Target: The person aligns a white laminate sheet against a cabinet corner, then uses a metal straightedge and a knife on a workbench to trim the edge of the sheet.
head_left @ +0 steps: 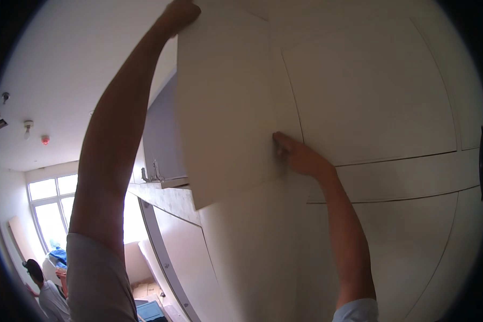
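A pale cabinet door panel point(225, 107) stands swung out in front of an overhead cabinet with a grey interior point(163, 131). My left arm is raised high, and my left hand point(183, 13) is closed on the panel's upper left edge, partly cut off by the top of the view. Near the panel's right edge, the index finger of my right hand point(306, 158) is stretched out and touches the surface, its other fingers partly bent. Metal hinges point(153, 173) stick out at the cabinet's lower front. Whatever lies behind the panel is hidden.
Flat closed cabinet fronts point(370, 102) fill the right side. Below left is another tall panel point(185, 241). In the far left room a person point(51, 295) is near a bright window point(51, 201). A teal box point(151, 311) sits low down. Ceiling fittings point(28, 127) hang above.
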Motion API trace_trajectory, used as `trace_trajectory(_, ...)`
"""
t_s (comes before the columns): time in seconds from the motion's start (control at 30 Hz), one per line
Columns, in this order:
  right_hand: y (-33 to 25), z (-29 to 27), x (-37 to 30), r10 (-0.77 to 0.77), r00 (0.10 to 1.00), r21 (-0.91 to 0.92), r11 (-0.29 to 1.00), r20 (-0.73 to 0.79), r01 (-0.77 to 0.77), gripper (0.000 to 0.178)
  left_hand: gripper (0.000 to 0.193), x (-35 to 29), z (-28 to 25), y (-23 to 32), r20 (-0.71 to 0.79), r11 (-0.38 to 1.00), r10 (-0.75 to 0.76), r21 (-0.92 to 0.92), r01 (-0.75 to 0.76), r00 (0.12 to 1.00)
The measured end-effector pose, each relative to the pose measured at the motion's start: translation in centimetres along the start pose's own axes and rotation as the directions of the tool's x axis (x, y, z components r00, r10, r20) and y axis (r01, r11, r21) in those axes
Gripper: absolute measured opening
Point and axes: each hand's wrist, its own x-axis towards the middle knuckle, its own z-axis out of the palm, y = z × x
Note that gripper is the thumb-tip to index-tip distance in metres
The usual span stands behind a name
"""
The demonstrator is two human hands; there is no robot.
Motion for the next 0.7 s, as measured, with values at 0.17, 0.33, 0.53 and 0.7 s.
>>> trace_trajectory(0.17, -0.4, -0.2, 0.2, 0.000, 1.000, 0.008, 1.000, 0.013, 0.000, 0.052, 0.065, -2.1, -1.4, 1.9, -0.039, 0.964, -0.038, -0.266, 0.026, 0.999)
trace_trajectory(0.33, 1.3, 0.0, 1.1, -0.046, 0.998, 0.004, 0.999, 0.033, 0.045, 0.054, 0.072, -1.5, -1.5, 0.8, -0.034, 0.965, -0.043, -0.259, 0.033, 0.999)
trace_trajectory(0.53, -0.4, -0.7, 0.1, -0.037, 0.998, 0.041, 0.999, 0.059, 0.035, 0.054, 0.066, -1.7, -1.4, 1.1, -0.053, 0.958, -0.066, -0.283, 0.048, 0.996)
trace_trajectory(0.7, 1.3, -0.1, 0.6, -0.101, 0.994, 0.018, 0.995, 0.030, 0.101, 0.055, 0.059, -1.4, -1.8, 2.0, -0.037, 0.975, -0.077, -0.211, 0.067, 0.996)
